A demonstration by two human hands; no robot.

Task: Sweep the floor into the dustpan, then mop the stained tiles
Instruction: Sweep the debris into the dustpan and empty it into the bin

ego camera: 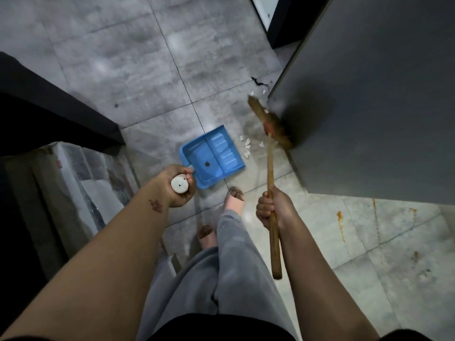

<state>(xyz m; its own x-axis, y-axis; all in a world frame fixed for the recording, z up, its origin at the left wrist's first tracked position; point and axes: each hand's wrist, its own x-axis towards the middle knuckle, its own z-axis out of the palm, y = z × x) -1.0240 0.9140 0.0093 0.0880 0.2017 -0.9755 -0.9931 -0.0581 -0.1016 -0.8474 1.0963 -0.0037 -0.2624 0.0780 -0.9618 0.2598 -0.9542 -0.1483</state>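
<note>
A blue dustpan rests on the grey floor tiles, its mouth facing right, with one dark speck inside. My left hand grips the white end of its upright handle. My right hand is closed around the wooden broom handle. The broom head is blurred, just right of the pan, against a grey cabinet. Several white scraps lie between pan and bristles; more white scraps and black bits lie farther up. Orange-brown stains mark the tiles at the right.
A tall grey cabinet fills the right side. A dark piece of furniture and plastic-wrapped items stand at the left. My feet in sandals are just below the dustpan. Open tiles stretch ahead.
</note>
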